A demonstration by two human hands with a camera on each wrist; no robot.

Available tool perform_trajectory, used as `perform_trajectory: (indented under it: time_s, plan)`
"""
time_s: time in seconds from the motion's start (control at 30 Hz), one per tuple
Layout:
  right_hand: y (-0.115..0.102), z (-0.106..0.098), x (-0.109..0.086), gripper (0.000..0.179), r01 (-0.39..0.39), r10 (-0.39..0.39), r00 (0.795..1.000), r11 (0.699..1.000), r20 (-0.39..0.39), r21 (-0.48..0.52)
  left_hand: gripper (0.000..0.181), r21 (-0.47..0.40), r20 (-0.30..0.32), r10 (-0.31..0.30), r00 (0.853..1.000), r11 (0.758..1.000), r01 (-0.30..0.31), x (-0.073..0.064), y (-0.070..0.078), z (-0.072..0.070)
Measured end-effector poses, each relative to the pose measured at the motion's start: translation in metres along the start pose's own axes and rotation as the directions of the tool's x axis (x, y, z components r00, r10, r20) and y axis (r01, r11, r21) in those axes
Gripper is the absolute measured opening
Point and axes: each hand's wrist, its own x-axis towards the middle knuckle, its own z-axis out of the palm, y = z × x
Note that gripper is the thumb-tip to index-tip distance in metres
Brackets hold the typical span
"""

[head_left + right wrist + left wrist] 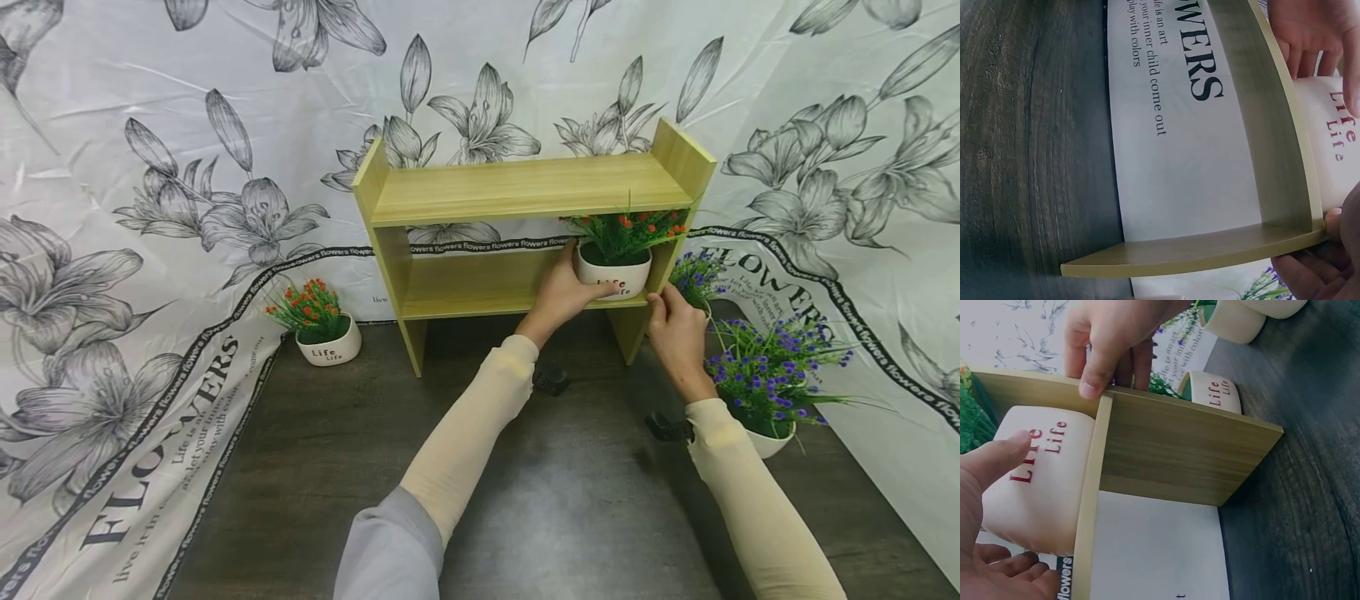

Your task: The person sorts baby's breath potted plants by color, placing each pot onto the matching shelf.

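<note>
Free gap beneath middle board [472, 283], potted plant [615, 267] in the way above.

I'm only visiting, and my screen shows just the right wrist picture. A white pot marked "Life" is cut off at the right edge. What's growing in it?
Observer: Red flowers among green leaves; the head view shows them rising from the pot that the left hand grips.
Visitor: Oh, lovely! Does the shelf go on above that?
Observer: Yes, the head view shows an upper board running between two raised side panels.
Visitor: And is there another pot like it anywhere?
Observer: There is: a lookalike pot, marked "Life" too, stands on the table to the left of the shelf.
</note>
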Motion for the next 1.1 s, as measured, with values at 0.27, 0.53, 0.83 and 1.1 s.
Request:
perform_trajectory:
  time_s: [0.27,0.53,0.83,1.1]
  plan:
    - [0.0,0.0,0.0,0.028,-0.004,0.004,1.0,1.0,0.002,-0.004,0.097,0.095,-0.014,0.07,0.997,0.993,-0.068,-0.012,0.003,-0.02]
    - [-0.002,-0.001,0.0,0.026,-0.017,0.017,1.0,1.0,0.001,-0.014,0.077,0.064,-0.026,0.135,0.991,0.989,-0.133,-0.03,0.001,-0.05]
    - [-0.003,-0.001,0.0,0.027,-0.024,0.024,1.0,1.0,0.011,-0.008,0.028,-0.012,-0.152,0.284,0.947,0.957,-0.289,-0.056,-0.012,-0.091]
    - [-0.002,0.0,0.0,0.025,-0.016,0.016,1.0,1.0,-0.009,-0.013,0.017,-0.086,-0.249,0.33,0.911,0.929,-0.36,-0.083,-0.028,-0.129]
